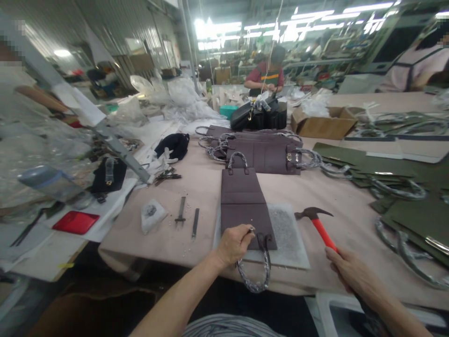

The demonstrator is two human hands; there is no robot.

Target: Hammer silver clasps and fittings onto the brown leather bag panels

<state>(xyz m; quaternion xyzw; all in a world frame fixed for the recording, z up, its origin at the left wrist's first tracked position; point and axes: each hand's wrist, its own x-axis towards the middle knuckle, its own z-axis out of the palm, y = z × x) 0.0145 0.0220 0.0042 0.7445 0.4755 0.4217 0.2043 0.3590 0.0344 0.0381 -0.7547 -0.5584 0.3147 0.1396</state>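
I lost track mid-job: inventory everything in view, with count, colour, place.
table: one, beige, centre
board: one, whitish, table's near edge
bag panel: one, dark brown, partly on board
stacked panels: several, dark brown, behind it
green panels: several, olive, right
hammer: one, orange handle, right of board
flat tools: two, grey, left of board
unclear item: one, whitish, left of tools
cloth: one, black, back left
bags: count unclear, black, back centre
carton: one, brown, back right
pouch: one, red, far left
plastic wrapping: heaps, clear, left
people: at least three, background
left hand: one, pinching a shiny piece over bag panel
right hand: one, gripping hammer
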